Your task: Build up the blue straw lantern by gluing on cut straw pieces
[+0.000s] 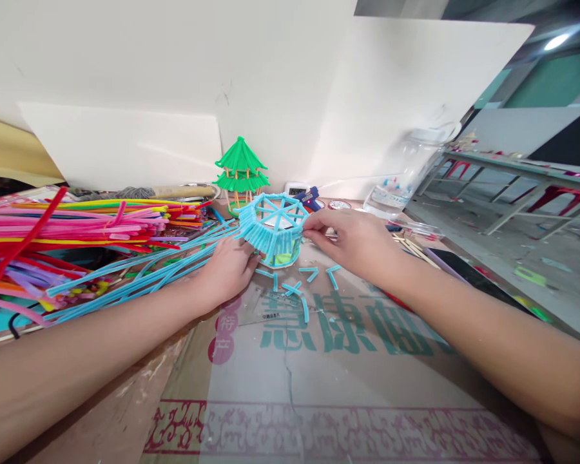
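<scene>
A small pavilion model of light-blue pipe cleaners [273,225] stands on the table, its top a ring with spokes. Strips hang as a sloping roof on its left and front. My left hand [234,264] is closed on the model's lower left side, fingertips partly hidden. At the right rim of the top, my right hand [350,240] pinches with thumb and forefinger; whatever is between them is too small to make out. Several short cut blue pipe cleaner pieces [292,288] lie in front, some by a clear ruler [270,316].
Bundles of colourful pipe cleaners [77,225] and long blue ones [174,258] lie left. Behind the model are a green tiered pavilion [241,171], a blue glue gun [310,198] and a small digital timer [297,189]. A clear water bottle [396,174] and dark phone [468,277] are right.
</scene>
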The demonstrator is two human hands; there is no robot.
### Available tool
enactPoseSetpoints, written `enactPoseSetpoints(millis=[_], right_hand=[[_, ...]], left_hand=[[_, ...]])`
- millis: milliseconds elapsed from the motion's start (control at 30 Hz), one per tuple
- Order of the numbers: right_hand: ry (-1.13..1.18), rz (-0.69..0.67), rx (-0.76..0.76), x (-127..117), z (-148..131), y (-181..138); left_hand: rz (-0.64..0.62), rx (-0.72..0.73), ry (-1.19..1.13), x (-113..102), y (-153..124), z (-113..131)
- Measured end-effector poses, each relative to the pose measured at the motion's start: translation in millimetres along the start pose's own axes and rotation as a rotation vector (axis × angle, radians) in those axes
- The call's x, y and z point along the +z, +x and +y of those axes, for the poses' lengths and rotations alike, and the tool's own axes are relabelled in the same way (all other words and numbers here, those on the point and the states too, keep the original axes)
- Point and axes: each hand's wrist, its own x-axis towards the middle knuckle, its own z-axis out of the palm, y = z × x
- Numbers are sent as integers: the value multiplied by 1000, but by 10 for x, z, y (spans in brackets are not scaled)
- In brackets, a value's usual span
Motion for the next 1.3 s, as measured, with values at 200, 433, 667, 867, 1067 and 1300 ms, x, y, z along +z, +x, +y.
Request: enactPoseSetpoints(millis=[200,433,667,867,1067,1300], right_hand=[[156,-5,37,-24,-5,34],[673,38,166,-160,-30,98],[702,-9,260,-163,22,111],[751,-101,226,-79,109,120],[872,-104,321,-169,88,147],[943,-128,314,-165,127,156]], left_hand=[[-24,-7,17,-12,7,6],[-7,1,-21,-19,13,16],[-26,-8,-2,-2,13,3],[-17,10,-12,-26,13,21],[9,30,-15,-47,20,46],[-17,-4,-16,-8,10,-3]])
